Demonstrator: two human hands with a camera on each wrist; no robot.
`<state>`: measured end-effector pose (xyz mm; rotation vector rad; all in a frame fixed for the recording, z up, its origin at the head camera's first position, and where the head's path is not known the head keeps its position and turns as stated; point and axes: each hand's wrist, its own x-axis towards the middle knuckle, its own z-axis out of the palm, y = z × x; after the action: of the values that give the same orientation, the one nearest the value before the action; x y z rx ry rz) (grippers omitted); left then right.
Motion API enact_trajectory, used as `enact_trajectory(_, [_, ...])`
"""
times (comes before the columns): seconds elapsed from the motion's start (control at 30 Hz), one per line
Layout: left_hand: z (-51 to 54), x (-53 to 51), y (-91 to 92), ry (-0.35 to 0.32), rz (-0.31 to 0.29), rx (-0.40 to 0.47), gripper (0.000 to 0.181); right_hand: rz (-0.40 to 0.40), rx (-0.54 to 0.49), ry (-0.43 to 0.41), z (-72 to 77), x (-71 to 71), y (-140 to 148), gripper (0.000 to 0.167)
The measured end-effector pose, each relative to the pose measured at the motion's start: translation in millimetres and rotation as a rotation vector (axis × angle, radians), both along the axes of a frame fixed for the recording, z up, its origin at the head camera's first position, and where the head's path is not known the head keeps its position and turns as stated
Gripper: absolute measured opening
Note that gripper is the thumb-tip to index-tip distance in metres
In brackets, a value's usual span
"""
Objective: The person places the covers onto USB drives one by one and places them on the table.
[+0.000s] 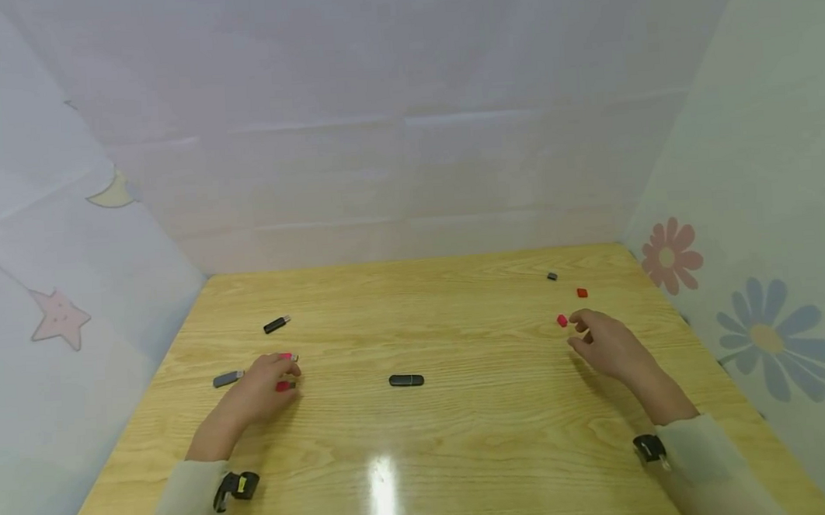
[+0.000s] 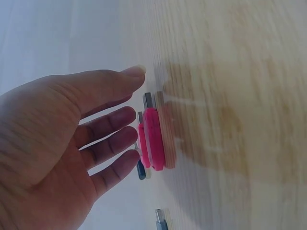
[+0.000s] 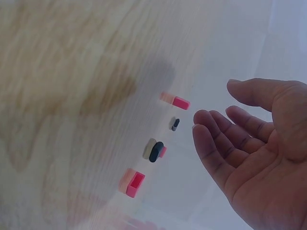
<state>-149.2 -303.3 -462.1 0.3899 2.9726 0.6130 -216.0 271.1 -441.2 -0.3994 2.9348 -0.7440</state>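
Observation:
My left hand (image 1: 260, 388) hovers over the table's left side, its fingers loosely bent and holding nothing. Two pink USB sticks with bare metal plugs lie by its fingers; the nearer pink stick (image 2: 154, 139) partly covers the farther pink stick (image 2: 142, 143) in the left wrist view. A grey USB stick (image 1: 227, 378) is left of that hand, and an uncapped black stick (image 1: 276, 324) lies beyond it. At the right, my right hand (image 1: 608, 346) is raised, empty, thumb apart from the fingers. Near its fingertips rests a pink cap (image 1: 562, 320); farther back are a red cap (image 1: 582, 293) and a dark cap (image 1: 552, 276).
A capped black USB stick (image 1: 406, 380) lies mid-table. The right wrist view shows several small caps, among them a hollow pink cap (image 3: 136, 184) and a black cap (image 3: 156, 152). Patterned sheets (image 1: 408, 172) wall in the wooden table (image 1: 479, 456) at the back and both sides.

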Motion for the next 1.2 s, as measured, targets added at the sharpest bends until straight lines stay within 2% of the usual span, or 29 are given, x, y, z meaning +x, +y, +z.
enact_trajectory(0.33, [-1.7,-2.0,-9.0,-0.007,0.005,-0.02,0.021,-0.002,0.014,0.007,-2.4,-7.5,5,0.044])
enact_trajectory(0.6, [-2.3,-2.1,-14.7,-0.038,0.006,-0.007,0.019,0.004,0.023,0.016,-1.3,-14.9,6,0.042])
enact_trajectory(1.2, [6.0,-0.1,-19.1,-0.075,0.035,-0.032,0.019,-0.006,0.033,-0.035,2.0,-28.2,3,0.042])
